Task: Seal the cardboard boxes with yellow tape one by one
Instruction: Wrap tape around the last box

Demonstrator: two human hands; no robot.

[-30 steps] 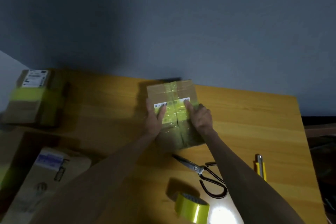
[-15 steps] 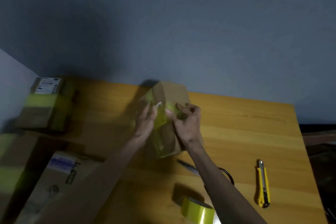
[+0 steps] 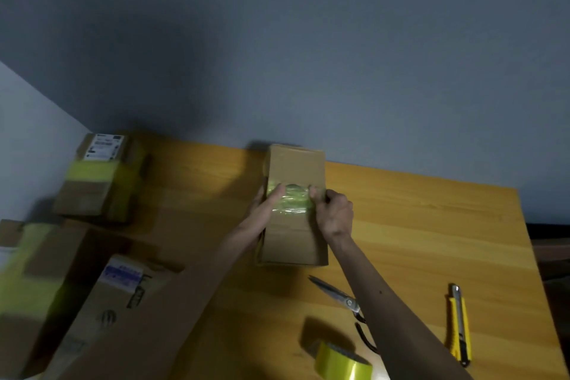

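On wooden table by grey wall: left hand, right hand, each grip clasping cardboard box.

The one head-worn wide-angle camera is looking forward and down from above the near edge of the orange-brown wooden worktop, facing the plain grey-blue wall rising behind the worktop's far edge. It is sitting close: two bare forearms are reaching in from below, the worktop is filling the lower half, the wall the upper.
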